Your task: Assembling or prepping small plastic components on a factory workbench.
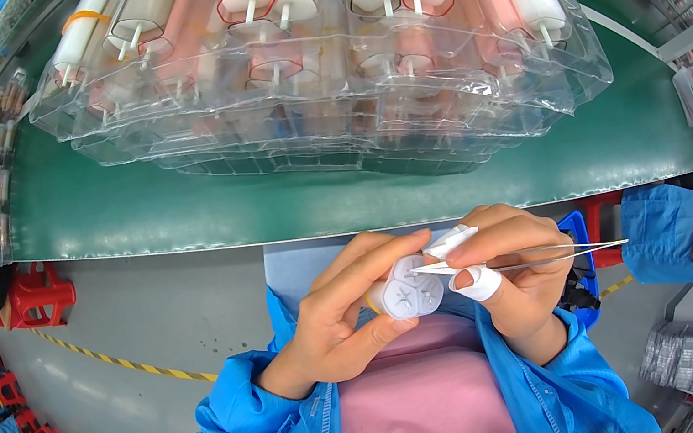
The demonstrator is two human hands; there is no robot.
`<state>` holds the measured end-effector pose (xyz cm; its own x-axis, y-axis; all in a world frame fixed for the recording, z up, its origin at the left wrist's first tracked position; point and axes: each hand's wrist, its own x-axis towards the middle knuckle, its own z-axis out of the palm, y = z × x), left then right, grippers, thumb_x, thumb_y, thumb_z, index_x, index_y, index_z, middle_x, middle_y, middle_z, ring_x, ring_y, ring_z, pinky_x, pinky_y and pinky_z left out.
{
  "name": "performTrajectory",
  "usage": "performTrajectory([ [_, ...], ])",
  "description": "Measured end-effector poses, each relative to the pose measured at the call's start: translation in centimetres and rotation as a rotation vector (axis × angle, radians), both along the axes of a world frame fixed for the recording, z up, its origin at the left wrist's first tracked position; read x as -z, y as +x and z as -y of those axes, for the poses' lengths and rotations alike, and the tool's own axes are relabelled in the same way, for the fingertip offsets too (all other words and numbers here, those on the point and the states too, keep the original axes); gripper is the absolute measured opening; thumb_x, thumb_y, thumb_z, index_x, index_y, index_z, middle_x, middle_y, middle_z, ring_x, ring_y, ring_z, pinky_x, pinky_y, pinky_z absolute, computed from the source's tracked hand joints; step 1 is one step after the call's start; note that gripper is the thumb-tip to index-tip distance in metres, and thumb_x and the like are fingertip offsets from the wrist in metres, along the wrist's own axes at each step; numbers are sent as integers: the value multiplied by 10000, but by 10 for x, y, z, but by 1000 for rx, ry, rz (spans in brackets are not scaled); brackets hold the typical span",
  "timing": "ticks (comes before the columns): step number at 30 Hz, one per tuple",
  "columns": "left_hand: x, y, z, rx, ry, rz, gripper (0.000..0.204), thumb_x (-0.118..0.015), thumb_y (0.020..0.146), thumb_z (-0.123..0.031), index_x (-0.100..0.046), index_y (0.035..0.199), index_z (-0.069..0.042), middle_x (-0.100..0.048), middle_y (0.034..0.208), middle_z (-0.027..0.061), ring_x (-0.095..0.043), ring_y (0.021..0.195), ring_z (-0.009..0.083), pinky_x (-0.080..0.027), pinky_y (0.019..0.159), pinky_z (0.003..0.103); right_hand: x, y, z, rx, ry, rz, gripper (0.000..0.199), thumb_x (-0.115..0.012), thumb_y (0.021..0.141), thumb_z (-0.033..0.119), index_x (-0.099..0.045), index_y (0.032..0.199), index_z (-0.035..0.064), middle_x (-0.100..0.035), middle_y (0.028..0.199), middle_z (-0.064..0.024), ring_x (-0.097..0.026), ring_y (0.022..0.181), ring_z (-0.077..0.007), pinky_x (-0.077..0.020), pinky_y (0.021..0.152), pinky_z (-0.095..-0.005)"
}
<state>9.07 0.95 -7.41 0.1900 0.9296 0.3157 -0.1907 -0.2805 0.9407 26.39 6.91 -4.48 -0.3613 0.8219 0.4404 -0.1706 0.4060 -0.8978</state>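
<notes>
My left hand (343, 314) is closed around a white cylindrical part (413, 288), its end face turned up with several rounded, star-marked recesses. In my right hand (517, 265) is a pair of thin metal tweezers (557, 252), pinched between thumb and fingers. Their tips reach the upper edge of the part's end face; whether they grip anything there is too small to tell. White tape wraps the thumb and a finger of my right hand. Both hands are in front of my body, just short of the bench edge.
Stacked clear plastic trays (328, 113) on the green bench (206, 209) hold pink, white and grey cylinders with orange bands. A blue bin (574, 224) stands beside my right arm. A person in blue (683, 231) sits to the right; red stools (43, 293) are at left.
</notes>
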Motion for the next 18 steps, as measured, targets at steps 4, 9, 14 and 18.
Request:
performTrajectory([
  [4,-1,0,0,-10,6,-24,573,-656,768,-47,-453,1294,54,-505,1103,131,-509,986,200,-410,845,289,-5,1,0,4,28,63,180,-757,663,2,-697,833,8,-680,801,-133,-657,685,-193,-515,587,-252],
  [9,-1,1,0,-38,23,-62,567,-661,769,-77,-454,1269,95,-513,1103,159,-514,977,211,-417,819,294,-5,1,0,0,35,70,179,-760,659,9,-701,827,10,-679,808,-133,-658,691,-194,-516,582,-253],
  [14,-1,0,-2,-58,62,-113,564,-666,772,-85,-459,1264,97,-519,1098,166,-522,968,216,-424,808,294,-4,1,-1,6,43,66,180,-762,656,18,-703,826,10,-678,808,-127,-656,689,-195,-512,576,-254],
  [18,-1,1,-1,-70,71,-103,557,-667,781,-67,-465,1286,54,-526,1086,148,-538,948,220,-438,806,291,-3,0,0,10,53,73,171,-758,662,21,-701,822,11,-677,801,-117,-652,681,-191,-506,568,-256],
])
